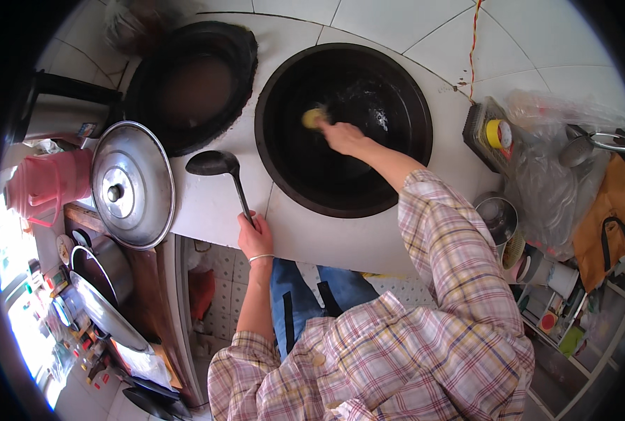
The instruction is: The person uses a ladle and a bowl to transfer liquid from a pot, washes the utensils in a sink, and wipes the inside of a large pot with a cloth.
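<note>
My left hand (pixel 256 237) grips the handle of a dark metal ladle (pixel 215 163), whose bowl hangs over the white tiled counter (pixel 228 210), left of a large black wok (pixel 344 205) set into the counter. Inside the wok, my right hand (pixel 342 137) holds a blurred yellow scrubber or sponge (pixel 313 118) at its fingertips, against the left part of the dark surface. The wok looks wet and shiny on its right side. A second dark, blackened pan or stove opening (pixel 194 89) with a brownish inside lies at the upper left.
A round metal lid (pixel 133 184), a pink plastic jug (pixel 49 184) and a metal pot (pixel 70 110) stand at left. At right are a black basket with yellow tape (pixel 498 133), a metal bowl (pixel 496 216), plastic bags (pixel 546 179) and a brown bag (pixel 607 221).
</note>
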Tool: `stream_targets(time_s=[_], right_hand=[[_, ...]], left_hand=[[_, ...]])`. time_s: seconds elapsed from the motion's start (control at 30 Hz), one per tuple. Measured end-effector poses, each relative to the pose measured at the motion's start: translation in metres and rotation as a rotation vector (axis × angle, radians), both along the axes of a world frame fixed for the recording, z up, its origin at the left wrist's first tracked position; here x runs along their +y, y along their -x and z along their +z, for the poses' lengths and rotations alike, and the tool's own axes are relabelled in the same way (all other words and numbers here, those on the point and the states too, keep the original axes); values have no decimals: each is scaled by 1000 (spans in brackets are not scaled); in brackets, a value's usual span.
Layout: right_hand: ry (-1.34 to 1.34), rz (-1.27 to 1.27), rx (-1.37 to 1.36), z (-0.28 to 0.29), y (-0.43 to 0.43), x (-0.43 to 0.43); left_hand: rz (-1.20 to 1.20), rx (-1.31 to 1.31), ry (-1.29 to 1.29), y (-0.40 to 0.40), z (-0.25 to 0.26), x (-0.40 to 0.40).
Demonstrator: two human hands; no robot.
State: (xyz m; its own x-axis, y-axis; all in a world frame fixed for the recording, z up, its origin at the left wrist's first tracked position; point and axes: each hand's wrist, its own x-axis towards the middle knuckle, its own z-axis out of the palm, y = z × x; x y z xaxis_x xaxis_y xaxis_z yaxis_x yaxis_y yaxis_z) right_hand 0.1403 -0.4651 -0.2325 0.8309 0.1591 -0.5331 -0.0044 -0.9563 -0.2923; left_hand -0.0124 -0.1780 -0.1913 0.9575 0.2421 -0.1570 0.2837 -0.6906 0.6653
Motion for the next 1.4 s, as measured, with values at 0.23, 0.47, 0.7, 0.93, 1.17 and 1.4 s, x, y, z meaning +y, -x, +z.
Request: stream_targets(time_s=[0.23,0.47,0.7,0.93,1.17,1.4], right_hand=[[406,515,-500,52,-77,-37],[438,50,101,35,98,-84],[115,-264,-14,0,17,2],[-43,-354,17,-45,82,-7],[-1700,-1540,180,1,-93,-24],[-537,-338,690,78,83,39]], left_hand=[[18,-34,10,1,0,1],[41,14,70,3,2,1],[10,49,33,1,1,-1],[29,-47,49,3,-4,4],[-10,2,58,-2,0,-6],[5,-33,7,3,-6,4]])
